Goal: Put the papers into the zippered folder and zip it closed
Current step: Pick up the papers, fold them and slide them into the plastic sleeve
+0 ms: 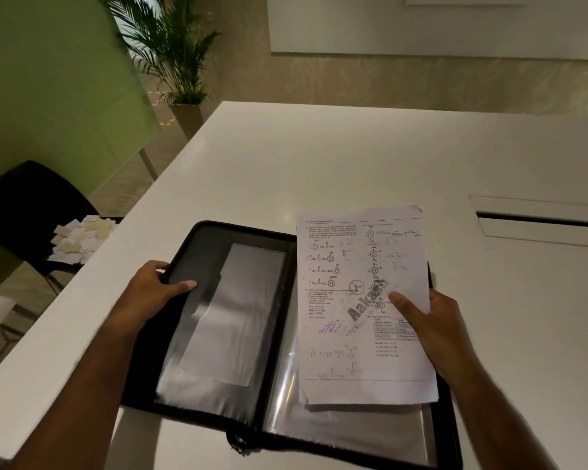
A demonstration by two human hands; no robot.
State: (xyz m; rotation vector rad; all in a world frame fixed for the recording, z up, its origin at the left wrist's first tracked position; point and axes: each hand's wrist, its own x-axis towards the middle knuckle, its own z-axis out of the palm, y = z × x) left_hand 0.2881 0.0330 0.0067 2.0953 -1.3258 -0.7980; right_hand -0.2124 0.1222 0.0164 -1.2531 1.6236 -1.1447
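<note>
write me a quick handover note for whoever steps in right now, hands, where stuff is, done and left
Left hand: gripping the left cover edge of the black zippered folder, which lies open on the white table.
Right hand: holding the printed white chemistry papers over the folder's right half, above its clear plastic sleeves.
Done: folder open.
Left: seat the papers inside, shut the folder, zip it closed.

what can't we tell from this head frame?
- How many papers: the top sheet covers any beneath.
- Folder near right corner: cut off by the frame's bottom edge.
- Right hand fingers: hidden under the papers; only the thumb shows.
- Zipper pull: too small and dark.
- Printed text: blurred, mostly unreadable.
</note>
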